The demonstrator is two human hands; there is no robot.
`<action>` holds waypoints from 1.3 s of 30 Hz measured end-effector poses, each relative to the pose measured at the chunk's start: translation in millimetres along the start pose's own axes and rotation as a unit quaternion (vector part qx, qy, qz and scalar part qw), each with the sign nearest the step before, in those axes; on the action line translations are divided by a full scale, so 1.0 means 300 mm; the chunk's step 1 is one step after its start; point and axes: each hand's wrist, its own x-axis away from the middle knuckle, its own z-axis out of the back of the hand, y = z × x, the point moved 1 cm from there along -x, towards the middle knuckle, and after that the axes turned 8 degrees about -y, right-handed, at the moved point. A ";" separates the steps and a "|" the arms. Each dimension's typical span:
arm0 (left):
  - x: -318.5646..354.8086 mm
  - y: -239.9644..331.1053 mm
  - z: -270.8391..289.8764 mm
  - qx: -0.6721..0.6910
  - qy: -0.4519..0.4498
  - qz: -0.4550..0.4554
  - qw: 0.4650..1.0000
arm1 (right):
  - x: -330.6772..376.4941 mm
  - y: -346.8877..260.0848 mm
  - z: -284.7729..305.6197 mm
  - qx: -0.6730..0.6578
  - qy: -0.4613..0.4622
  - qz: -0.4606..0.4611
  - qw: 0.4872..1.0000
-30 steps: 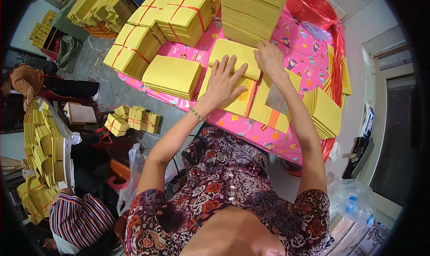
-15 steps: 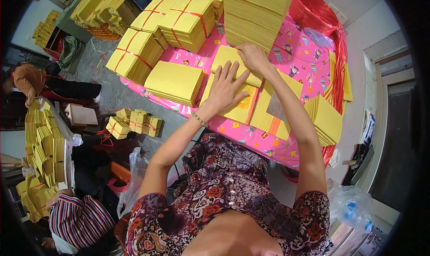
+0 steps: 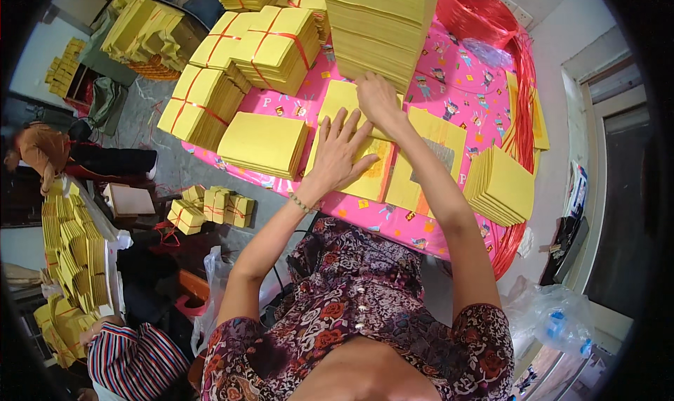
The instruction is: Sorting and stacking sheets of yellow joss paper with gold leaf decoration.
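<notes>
A yellow paper sheet (image 3: pixel 365 186) with an orange-gold printed patch lies before me, its far part folded over into a flap (image 3: pixel 334 100). My left hand (image 3: pixel 342 152) rests flat across the sheet and flap, fingers spread. At the flap's far right side, my right hand (image 3: pixel 378 99) has its fingers curled down on the paper; the fingertips are partly hidden. Beside it, under my right forearm, lies another yellow sheet (image 3: pixel 448 137) with a grey patch and orange marks. A tall stack of yellow paper (image 3: pixel 379 29) stands just beyond my right hand.
Left of my hands lies a folded yellow paper pile (image 3: pixel 260 140), with red-tied bundles (image 3: pixel 193 106) behind. To the right are folded papers (image 3: pixel 502 183) and a red strapping coil (image 3: pixel 477 15). The table has a pink patterned cover (image 3: pixel 351 211). Two people work at far left.
The whole view has shifted a little, placing the table slightly lower and farther left. Both hands keep nearly the same positions on the paper.
</notes>
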 end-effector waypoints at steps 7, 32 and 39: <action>0.001 -0.015 0.003 0.013 -0.007 -0.006 1.000 | 0.020 -0.028 0.006 0.007 0.021 0.000 1.000; 0.025 -0.011 0.017 0.048 0.010 -0.008 0.999 | 0.016 -0.003 -0.020 0.014 0.036 0.015 0.999; 0.032 -0.008 0.013 0.035 0.009 -0.009 0.999 | 0.011 0.001 -0.041 0.033 0.057 0.023 0.998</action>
